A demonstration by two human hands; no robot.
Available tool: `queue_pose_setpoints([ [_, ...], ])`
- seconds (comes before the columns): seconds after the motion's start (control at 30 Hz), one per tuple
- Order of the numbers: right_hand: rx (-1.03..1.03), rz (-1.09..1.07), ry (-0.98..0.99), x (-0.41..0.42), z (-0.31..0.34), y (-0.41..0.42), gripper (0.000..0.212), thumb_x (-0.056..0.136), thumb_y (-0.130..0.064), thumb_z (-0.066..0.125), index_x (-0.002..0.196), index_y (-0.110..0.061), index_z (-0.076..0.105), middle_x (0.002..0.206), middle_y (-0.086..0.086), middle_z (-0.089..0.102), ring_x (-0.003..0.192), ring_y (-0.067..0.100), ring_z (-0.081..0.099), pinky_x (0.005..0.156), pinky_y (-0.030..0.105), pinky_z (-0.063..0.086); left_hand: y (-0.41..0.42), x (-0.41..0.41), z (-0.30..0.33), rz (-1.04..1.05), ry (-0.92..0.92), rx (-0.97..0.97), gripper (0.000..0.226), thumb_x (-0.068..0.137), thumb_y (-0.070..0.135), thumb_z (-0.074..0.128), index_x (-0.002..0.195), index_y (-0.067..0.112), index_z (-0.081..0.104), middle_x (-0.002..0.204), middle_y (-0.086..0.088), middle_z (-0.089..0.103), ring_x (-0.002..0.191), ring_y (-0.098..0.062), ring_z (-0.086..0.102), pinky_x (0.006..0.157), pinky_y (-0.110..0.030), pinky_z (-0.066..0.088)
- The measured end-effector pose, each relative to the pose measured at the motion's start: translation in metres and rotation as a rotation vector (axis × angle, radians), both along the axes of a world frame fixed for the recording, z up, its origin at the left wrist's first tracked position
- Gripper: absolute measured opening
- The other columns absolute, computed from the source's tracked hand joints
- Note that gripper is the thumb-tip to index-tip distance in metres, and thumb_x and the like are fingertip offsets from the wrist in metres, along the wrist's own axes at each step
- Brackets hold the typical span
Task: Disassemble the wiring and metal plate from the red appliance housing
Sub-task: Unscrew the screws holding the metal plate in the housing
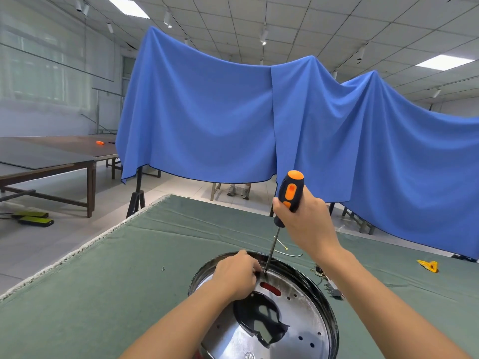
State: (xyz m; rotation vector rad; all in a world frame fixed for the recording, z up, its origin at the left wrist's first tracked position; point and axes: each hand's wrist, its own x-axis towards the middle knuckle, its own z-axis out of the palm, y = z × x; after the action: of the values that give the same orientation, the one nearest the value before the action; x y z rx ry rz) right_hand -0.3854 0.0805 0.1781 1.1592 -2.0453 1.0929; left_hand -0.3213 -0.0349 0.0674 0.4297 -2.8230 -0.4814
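While the right hand [302, 218] is gripping a black-and-orange screwdriver [289, 195] by its handle, its tip is pressing down at the far edge of the shiny metal plate [298, 322]. The round plate, pierced with small holes and a large jagged black opening, is sitting inside the dark-rimmed housing [329, 301] on the green cloth [103, 294], red showing through one slot. The left hand [237, 275] is curling its fingers on something small beside the tip. Loose wires [287, 251] are lying just beyond the housing.
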Motion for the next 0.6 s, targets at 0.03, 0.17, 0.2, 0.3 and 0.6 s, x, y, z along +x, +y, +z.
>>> queue_pose_setpoints([
  [0.03,0.019,-0.034,-0.043,-0.002,0.004,-0.002,0.029,0.085,-0.030,0.060,0.069,-0.023,0.037,0.051,-0.008,0.048,0.047,0.007,0.047,0.043,0.017,0.033,0.000,-0.003,0.002,0.014,-0.021,0.026,0.035,0.091,0.018,0.047,0.121,0.027,0.062,0.122,-0.003,0.057,0.107,-0.028,0.058,0.083,-0.035,0.045],
  [0.17,0.087,-0.195,-0.160,-0.008,0.016,-0.012,0.027,0.084,-0.040,0.056,0.077,-0.015,0.048,0.066,0.000,0.058,0.065,0.022,0.054,0.053,0.030,0.036,0.008,-0.015,0.012,0.032,-0.022,0.148,0.032,0.085,0.016,0.049,0.113,0.021,0.064,0.112,-0.004,0.065,0.105,-0.028,0.059,0.082,-0.035,0.045],
  [0.2,0.096,-0.238,-0.181,-0.010,0.019,-0.013,0.028,0.083,-0.041,0.057,0.079,-0.014,0.050,0.069,0.001,0.059,0.068,0.024,0.055,0.055,0.030,0.037,0.012,-0.018,0.011,0.032,0.007,0.186,0.027,0.085,0.018,0.049,0.108,0.020,0.064,0.107,-0.005,0.066,0.102,-0.029,0.059,0.079,-0.033,0.045],
  [0.3,0.129,-0.397,-0.223,-0.014,0.029,-0.013,0.034,0.077,-0.048,0.061,0.083,-0.014,0.059,0.073,0.002,0.060,0.074,0.027,0.058,0.061,0.030,0.042,0.018,-0.022,0.006,0.059,0.106,0.249,0.017,0.092,0.030,0.049,0.091,0.019,0.063,0.097,-0.005,0.067,0.095,-0.029,0.059,0.075,-0.033,0.044],
  [0.6,0.237,-0.520,-0.165,-0.010,0.071,-0.008,0.047,0.073,-0.064,0.058,0.066,-0.018,0.049,0.066,-0.001,0.055,0.070,0.025,0.057,0.057,0.029,0.034,0.014,-0.028,-0.001,0.071,0.181,0.092,0.029,0.094,0.033,0.049,0.071,0.017,0.057,0.085,-0.012,0.066,0.086,-0.034,0.058,0.066,-0.032,0.038],
])
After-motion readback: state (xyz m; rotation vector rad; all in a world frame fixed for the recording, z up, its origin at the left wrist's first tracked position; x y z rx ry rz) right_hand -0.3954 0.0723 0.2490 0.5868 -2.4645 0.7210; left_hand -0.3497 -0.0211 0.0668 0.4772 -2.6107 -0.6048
